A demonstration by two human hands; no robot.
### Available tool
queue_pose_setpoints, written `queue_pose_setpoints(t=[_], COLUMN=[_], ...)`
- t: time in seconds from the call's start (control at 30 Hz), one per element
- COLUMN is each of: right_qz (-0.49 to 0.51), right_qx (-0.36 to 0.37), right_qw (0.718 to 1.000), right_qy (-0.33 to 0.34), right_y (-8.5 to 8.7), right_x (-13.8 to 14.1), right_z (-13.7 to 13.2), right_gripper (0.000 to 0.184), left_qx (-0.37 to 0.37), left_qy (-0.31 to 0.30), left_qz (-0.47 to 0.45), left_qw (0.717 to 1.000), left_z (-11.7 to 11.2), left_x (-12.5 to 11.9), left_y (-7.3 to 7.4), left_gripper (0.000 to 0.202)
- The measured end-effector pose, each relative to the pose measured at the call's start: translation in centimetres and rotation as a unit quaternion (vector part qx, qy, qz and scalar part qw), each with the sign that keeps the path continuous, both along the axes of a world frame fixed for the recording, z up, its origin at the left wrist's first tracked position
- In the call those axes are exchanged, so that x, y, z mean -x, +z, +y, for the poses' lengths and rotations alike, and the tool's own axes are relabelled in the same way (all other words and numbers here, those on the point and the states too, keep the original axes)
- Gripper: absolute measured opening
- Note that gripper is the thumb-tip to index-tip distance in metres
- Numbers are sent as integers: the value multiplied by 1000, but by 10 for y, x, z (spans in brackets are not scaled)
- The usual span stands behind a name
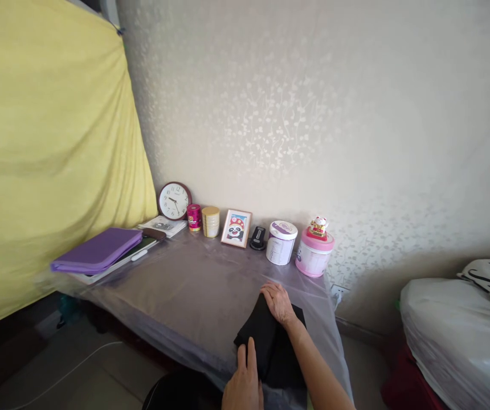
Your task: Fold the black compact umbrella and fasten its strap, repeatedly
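A folded piece of black cloth [285,359] lies near the front right edge of the table, its left part forming an upper layer. At the cloth's far end is my right hand [277,303], fingers closed over the top edge. My left hand [245,376] is at the near left side, with two fingers along the cloth's surface and the thumb partly hidden. Between these fingers and thumb the near edge of the cloth appears pinched. The undersides of both hands are out of sight.
Clear plastic covers the table [176,285]. Along the wall stand a round clock [175,200], a pink can [194,217], a picture frame [236,228], a white tub [281,243] and a pink tub [314,259] topped by a cat figurine [318,226]. A purple folder [97,250] lies left.
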State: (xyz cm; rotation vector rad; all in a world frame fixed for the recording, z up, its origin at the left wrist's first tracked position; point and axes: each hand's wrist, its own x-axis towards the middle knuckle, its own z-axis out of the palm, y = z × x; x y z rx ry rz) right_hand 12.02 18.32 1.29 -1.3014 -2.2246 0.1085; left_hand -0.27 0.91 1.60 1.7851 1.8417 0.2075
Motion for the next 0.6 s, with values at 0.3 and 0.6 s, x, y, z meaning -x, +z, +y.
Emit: queue_pose_setpoints(t=[0.3,0.6], right_qz=[57,74], right_qx=[-97,-52], right_qw=[993,995], right_qy=[-34,-40], right_y=[13,-7], right_x=[-9,-4], right_z=[-49,-59], right_gripper=[31,32], left_qx=[16,24], left_qy=[35,17], left_qz=[2,3], left_qw=[999,1000], left_z=[1,2], left_x=[-4,6], left_y=[-1,-1], left_gripper=[71,69])
